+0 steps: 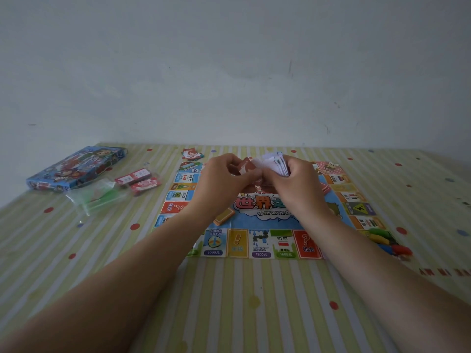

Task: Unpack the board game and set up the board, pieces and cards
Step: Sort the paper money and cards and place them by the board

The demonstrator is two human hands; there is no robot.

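Above the middle of the colourful paper game board [262,244], right hand [299,180] grips a fanned stack of white paper cards [276,163], left hand [224,175] pinches one red-backed card [245,166]: light, bendy, slippery, likely best edge-held.

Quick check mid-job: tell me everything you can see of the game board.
The game board lies flat and unfolded on the striped tablecloth, looking like thin printed paper. Coloured squares run round its edge; its blue middle carries big cartoon lettering and two outlined rectangles, orange and red. The left hand and right hand hold cards above the middle, hiding part of it. Green, yellow, blue and red playing pieces sit at its near right corner.
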